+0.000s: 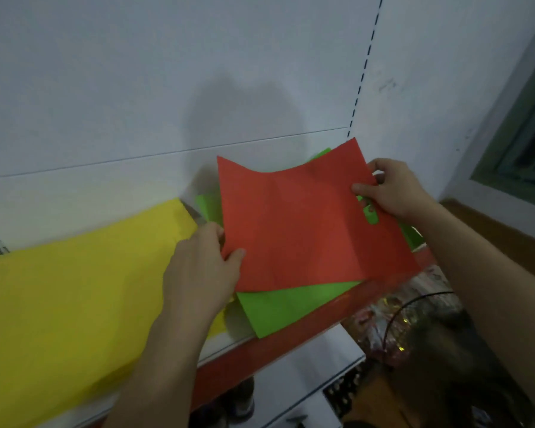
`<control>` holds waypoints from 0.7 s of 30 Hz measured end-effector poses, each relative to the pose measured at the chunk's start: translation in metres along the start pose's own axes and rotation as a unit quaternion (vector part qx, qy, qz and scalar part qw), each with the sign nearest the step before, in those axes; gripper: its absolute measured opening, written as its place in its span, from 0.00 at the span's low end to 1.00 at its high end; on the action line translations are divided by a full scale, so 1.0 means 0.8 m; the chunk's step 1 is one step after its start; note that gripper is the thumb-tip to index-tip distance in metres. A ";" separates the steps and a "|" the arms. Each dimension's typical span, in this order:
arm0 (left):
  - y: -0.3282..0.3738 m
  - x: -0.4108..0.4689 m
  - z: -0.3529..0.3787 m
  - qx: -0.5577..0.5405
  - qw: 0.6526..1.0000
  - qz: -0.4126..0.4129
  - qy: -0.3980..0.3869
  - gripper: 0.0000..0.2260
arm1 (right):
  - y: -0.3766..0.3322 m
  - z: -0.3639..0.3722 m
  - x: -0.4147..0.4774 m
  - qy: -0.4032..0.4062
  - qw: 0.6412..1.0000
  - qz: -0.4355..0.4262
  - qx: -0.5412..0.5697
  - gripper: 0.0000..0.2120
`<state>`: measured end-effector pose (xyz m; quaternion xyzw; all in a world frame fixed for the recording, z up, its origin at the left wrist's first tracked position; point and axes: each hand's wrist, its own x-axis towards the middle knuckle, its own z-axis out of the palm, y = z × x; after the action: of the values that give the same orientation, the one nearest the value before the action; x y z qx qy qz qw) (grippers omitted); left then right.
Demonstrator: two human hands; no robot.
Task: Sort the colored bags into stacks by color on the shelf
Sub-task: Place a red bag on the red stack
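Note:
A flat red bag (303, 223) is held above the shelf between both hands. My left hand (204, 267) pinches its lower left edge, thumb on top. My right hand (392, 189) pinches its right edge near the cut-out handle. Under the red bag lies a green bag (284, 307), one corner sticking out over the shelf's front edge; more green shows behind the red bag's top and right side. A large yellow bag (74, 298) lies flat on the shelf to the left, its right part under my left forearm.
The white shelf board has a red front rim (260, 356) and a white back panel with a slotted upright (365, 66). Below at the right are shiny packets (399, 322) and a dark wire loop. A window frame (525, 143) is at far right.

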<state>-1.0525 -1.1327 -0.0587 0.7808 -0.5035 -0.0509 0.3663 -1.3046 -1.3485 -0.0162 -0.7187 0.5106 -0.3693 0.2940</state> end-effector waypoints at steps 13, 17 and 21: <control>0.057 0.033 0.025 0.082 0.995 0.014 0.060 0.07 | 0.044 -0.021 0.069 0.022 0.991 -0.084 -0.099 0.07; 0.031 0.024 -0.018 0.051 0.994 -0.004 0.097 0.06 | 0.013 -0.012 0.057 -0.010 0.995 -0.096 -0.002 0.07; -0.007 0.000 -0.074 -0.001 0.989 -0.054 0.137 0.20 | -0.046 0.036 0.035 -0.053 0.987 -0.130 0.081 0.20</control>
<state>-1.0222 -1.1003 -0.0190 0.8062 -0.4052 0.0367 0.4295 -1.2559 -1.3629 0.0040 -0.7712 0.3654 -0.4056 0.3274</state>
